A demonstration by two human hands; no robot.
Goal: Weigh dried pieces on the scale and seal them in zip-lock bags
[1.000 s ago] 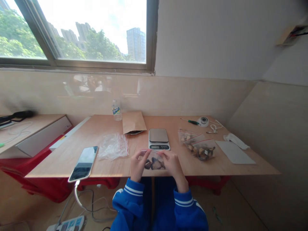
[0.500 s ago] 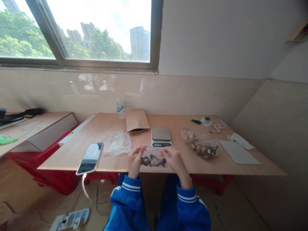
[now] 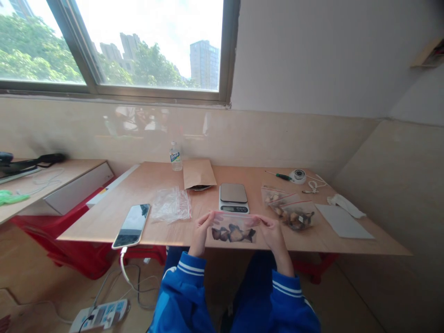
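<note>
A clear zip bag (image 3: 233,232) with a red strip along its top hangs stretched between my hands at the table's front edge. Dark, dried pieces that look like mushrooms lie inside it. My left hand (image 3: 201,232) pinches the bag's top left corner. At the top right corner my right hand (image 3: 272,232) is closed on the same bag. Just behind the bag stands a kitchen scale (image 3: 233,194) with a grey platform and a small display. More filled zip bags (image 3: 294,216) overlap on the table right of my right hand.
Left of the scale lie a pile of clear plastic bags (image 3: 169,205), a brown paper bag (image 3: 199,173) and a bottle (image 3: 176,157). A charging phone (image 3: 132,225) overhangs the front edge. A white sheet (image 3: 343,222), screwdriver (image 3: 283,176) and white camera (image 3: 298,175) are on the right.
My right hand has moved right along the bag's top to its corner. The bag is now spread wider and sits further right. My left hand has shifted slightly right.
</note>
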